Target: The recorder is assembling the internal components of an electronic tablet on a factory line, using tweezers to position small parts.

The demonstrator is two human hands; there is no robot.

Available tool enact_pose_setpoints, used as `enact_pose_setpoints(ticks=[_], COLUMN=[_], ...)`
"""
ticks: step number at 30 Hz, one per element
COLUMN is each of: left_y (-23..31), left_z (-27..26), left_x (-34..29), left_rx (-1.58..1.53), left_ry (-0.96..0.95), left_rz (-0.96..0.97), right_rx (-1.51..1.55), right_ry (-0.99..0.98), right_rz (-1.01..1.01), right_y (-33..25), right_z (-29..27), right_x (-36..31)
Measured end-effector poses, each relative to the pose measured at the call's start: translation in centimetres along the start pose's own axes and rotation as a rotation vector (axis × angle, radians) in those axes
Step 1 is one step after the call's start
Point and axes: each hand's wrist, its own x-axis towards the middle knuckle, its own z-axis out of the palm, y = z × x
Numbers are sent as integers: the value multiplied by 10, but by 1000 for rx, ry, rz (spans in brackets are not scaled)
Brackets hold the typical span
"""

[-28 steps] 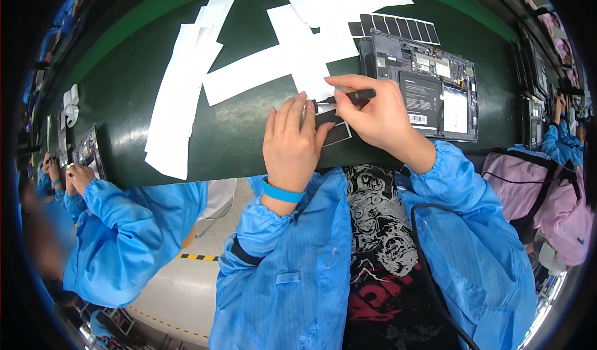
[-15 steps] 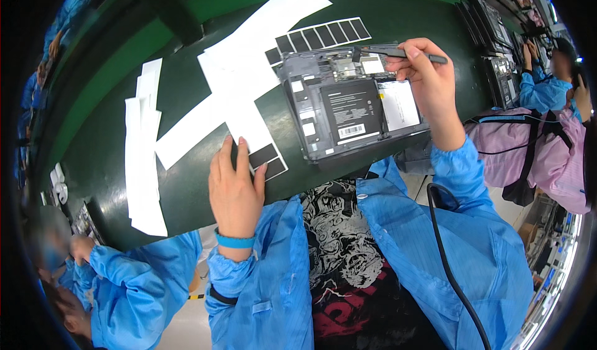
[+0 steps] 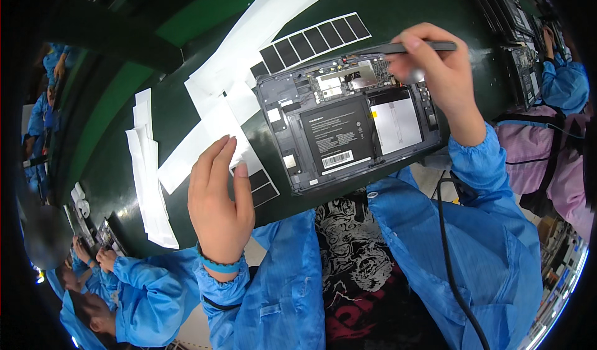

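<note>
My right hand (image 3: 449, 79) grips dark tweezers (image 3: 438, 46), which point left over the far edge of an opened flat electronic device (image 3: 281, 148). Inside it show a circuit board (image 3: 380, 70) with metal shields, a labelled black battery (image 3: 339, 129) and a silver-white battery panel (image 3: 398, 126). Whether the tweezer tips hold anything is too small to tell. To the left of the device, my left hand (image 3: 217, 210) is open, fingers stretched and thumb apart, at a white backing sheet (image 3: 227, 117) with black rectangular stickers (image 3: 265, 193) at its near end.
Behind the device lies another strip of black stickers (image 3: 311, 42). White paper strips (image 3: 261, 20) spread over the green table, with a narrow stack (image 3: 149, 176) further left. Several dark devices (image 3: 522, 70) stand at the far right. Co-workers in blue sleeves (image 3: 149, 294) sit on both sides.
The black piece hanging from the tweezer tips earlier no longer shows there. My left hand has drawn back slightly toward me, its thumb opening wider. The view has shifted a little.
</note>
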Motion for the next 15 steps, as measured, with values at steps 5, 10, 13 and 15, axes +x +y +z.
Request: enact_pose_setpoints(ticks=[5, 10, 13, 15], left_y=[18, 24, 26, 24], left_z=[16, 40, 46, 48], left_x=[20, 26, 27, 26], left_rx=[-205, -261, -240, -244], left_ry=[-51, -64, -38, -52], left_rz=[-44, -16, -11, -17], right_rx=[58, 51, 54, 27], right_ry=[99, 101, 93, 72], right_rz=[134, 204, 212, 166], right_y=[13, 32, 37, 39], right_z=[-14, -7, -9, -9], right_x=[-15, -17, -17, -17])
